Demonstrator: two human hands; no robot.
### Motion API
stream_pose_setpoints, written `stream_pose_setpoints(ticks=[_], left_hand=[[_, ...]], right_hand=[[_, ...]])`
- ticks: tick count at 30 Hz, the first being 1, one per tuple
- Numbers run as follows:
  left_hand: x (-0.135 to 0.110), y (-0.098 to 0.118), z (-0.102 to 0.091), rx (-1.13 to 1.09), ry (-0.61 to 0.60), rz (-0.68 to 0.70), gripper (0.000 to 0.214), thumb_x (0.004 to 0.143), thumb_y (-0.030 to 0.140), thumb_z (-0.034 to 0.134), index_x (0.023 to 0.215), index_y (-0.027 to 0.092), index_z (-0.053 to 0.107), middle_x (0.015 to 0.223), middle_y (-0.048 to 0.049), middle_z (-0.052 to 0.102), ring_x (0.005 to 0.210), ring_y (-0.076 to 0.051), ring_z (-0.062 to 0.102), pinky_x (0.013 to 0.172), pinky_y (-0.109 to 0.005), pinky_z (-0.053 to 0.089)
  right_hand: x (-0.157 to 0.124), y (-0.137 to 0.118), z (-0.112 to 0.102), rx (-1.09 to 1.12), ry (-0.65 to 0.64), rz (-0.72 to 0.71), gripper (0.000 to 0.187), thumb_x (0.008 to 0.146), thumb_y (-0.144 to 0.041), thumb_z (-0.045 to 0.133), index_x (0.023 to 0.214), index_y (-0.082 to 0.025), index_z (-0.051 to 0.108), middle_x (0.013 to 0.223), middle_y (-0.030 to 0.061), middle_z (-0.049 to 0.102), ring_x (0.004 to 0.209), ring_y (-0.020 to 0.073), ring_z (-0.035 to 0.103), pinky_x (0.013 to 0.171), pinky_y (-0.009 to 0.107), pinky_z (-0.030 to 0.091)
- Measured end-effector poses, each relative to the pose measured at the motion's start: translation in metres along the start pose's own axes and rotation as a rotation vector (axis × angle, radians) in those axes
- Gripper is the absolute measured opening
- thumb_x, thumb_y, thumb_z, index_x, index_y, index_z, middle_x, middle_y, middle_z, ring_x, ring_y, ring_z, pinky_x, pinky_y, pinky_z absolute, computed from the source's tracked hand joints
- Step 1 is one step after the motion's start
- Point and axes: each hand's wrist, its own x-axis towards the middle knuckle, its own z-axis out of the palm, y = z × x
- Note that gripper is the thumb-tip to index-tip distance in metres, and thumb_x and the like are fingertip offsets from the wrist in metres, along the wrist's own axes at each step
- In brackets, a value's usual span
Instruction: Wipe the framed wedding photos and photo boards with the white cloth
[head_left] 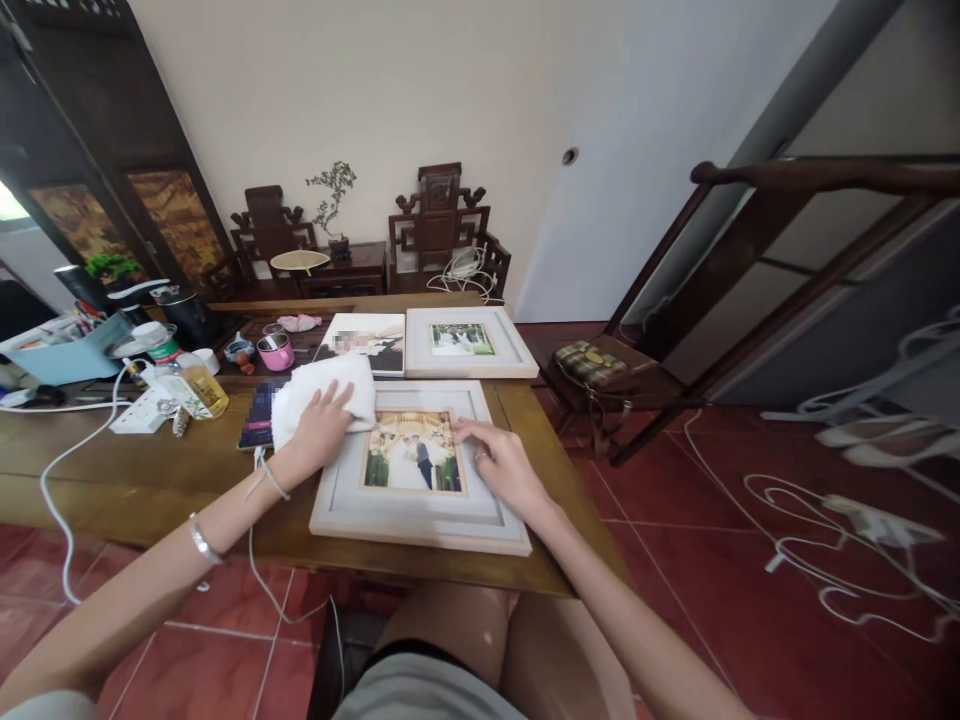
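Observation:
A pale wooden picture frame [405, 540] lies flat on the table in front of me, with a small framed wedding photo [412, 455] in its middle. My left hand [322, 425] grips a folded white towel [296, 390] from above, at the frame's upper left; the towel partly covers that corner. On the right side, my right hand [506, 465] rests over the frame with its index finger stretched to the inner photo's upper right edge. Its other fingers are bent and hold nothing. A dark phone-like object [259, 410] is partly hidden under the towel.
Behind lie a second picture frame [517, 360] and a white photo panel [394, 325]. A pink cup [276, 352], a bottle of yellow liquid [206, 390], a white power strip [142, 412] and a blue box [67, 350] stand left. A chair [652, 365] bears a plaid bag [589, 362].

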Motion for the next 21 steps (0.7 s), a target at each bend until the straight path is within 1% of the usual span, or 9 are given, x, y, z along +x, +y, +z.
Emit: stream_pose_setpoints(ticks=[2, 6, 9, 11, 13, 15, 17, 19, 21], left_hand=[[-0.017, 0.006, -0.006, -0.033, -0.041, 0.041, 0.043, 0.076, -0.002, 0.044, 0.108, 0.013, 0.068, 0.148, -0.0138, 0.037, 0.137, -0.034, 0.032, 0.109, -0.049, 0.032], [-0.060, 0.036, -0.025, -0.185, -0.132, 0.169, 0.039, 0.071, 0.003, 0.052, 0.104, 0.013, 0.069, 0.146, -0.0145, 0.040, 0.138, -0.034, 0.031, 0.111, -0.046, 0.030], [-0.087, 0.058, -0.029, -0.295, -0.127, 0.249, 0.043, 0.070, 0.004, 0.055, 0.110, 0.014, 0.066, 0.150, -0.0139, 0.033, 0.141, -0.036, 0.022, 0.113, -0.048, 0.027], [-0.091, 0.066, -0.025, -0.314, -0.104, 0.258, 0.046, 0.070, 0.004, 0.055, 0.113, 0.014, 0.064, 0.152, -0.0139, 0.030, 0.142, -0.037, 0.018, 0.113, -0.048, 0.026], [-0.082, 0.069, -0.018, -0.295, -0.064, 0.246, 0.045, 0.071, 0.006, 0.056, 0.115, 0.014, 0.063, 0.152, -0.0145, 0.030, 0.142, -0.037, 0.017, 0.113, -0.049, 0.026], [-0.061, 0.066, -0.011, -0.256, -0.024, 0.225, 0.046, 0.072, 0.007, 0.056, 0.118, 0.014, 0.062, 0.151, -0.0159, 0.030, 0.142, -0.038, 0.018, 0.113, -0.050, 0.025], [-0.034, 0.058, -0.004, -0.209, 0.008, 0.187, 0.048, 0.074, 0.007, 0.055, 0.121, 0.014, 0.061, 0.151, -0.0171, 0.029, 0.141, -0.039, 0.018, 0.113, -0.051, 0.023], [-0.007, 0.047, 0.001, -0.166, 0.049, 0.139, 0.049, 0.077, 0.006, 0.052, 0.124, 0.015, 0.059, 0.152, -0.0167, 0.028, 0.142, -0.038, 0.017, 0.113, -0.053, 0.021], [0.013, 0.037, 0.004, -0.144, 0.087, 0.103, 0.049, 0.079, 0.006, 0.049, 0.127, 0.016, 0.057, 0.153, -0.0150, 0.028, 0.142, -0.036, 0.018, 0.113, -0.055, 0.020]], right_hand=[[0.000, 0.000, -0.001, -0.010, 0.004, -0.014, 0.048, 0.059, 0.004, 0.035, 0.083, -0.022, 0.066, 0.110, 0.0036, 0.071, 0.115, 0.0210, 0.060, 0.101, 0.041, 0.043], [-0.001, 0.002, -0.002, -0.044, 0.000, -0.018, 0.050, 0.061, 0.004, 0.036, 0.087, -0.023, 0.069, 0.119, 0.0039, 0.067, 0.119, 0.0212, 0.057, 0.103, 0.042, 0.042], [-0.003, 0.008, -0.001, -0.088, -0.044, -0.019, 0.053, 0.066, 0.003, 0.038, 0.101, -0.021, 0.069, 0.129, 0.0060, 0.061, 0.126, 0.0216, 0.051, 0.108, 0.044, 0.038], [-0.004, 0.011, 0.001, -0.120, -0.087, -0.032, 0.051, 0.073, -0.001, 0.041, 0.114, -0.018, 0.066, 0.134, 0.0085, 0.057, 0.131, 0.0224, 0.045, 0.112, 0.045, 0.033], [-0.005, 0.013, 0.003, -0.152, -0.122, -0.051, 0.047, 0.081, -0.008, 0.043, 0.124, -0.016, 0.061, 0.137, 0.0107, 0.053, 0.135, 0.0234, 0.039, 0.114, 0.047, 0.031], [-0.006, 0.012, 0.004, -0.185, -0.144, -0.063, 0.043, 0.088, -0.018, 0.042, 0.128, -0.014, 0.057, 0.139, 0.0122, 0.050, 0.136, 0.0240, 0.037, 0.114, 0.049, 0.030], [-0.006, 0.010, 0.003, -0.213, -0.160, -0.064, 0.043, 0.092, -0.024, 0.040, 0.130, -0.013, 0.055, 0.141, 0.0129, 0.048, 0.136, 0.0239, 0.037, 0.114, 0.049, 0.029], [-0.006, 0.008, 0.003, -0.238, -0.174, -0.058, 0.044, 0.094, -0.027, 0.038, 0.131, -0.012, 0.054, 0.142, 0.0132, 0.047, 0.136, 0.0237, 0.036, 0.115, 0.048, 0.029], [-0.005, 0.007, 0.002, -0.262, -0.185, -0.047, 0.045, 0.094, -0.029, 0.038, 0.132, -0.010, 0.053, 0.142, 0.0136, 0.047, 0.137, 0.0240, 0.036, 0.114, 0.048, 0.030]])
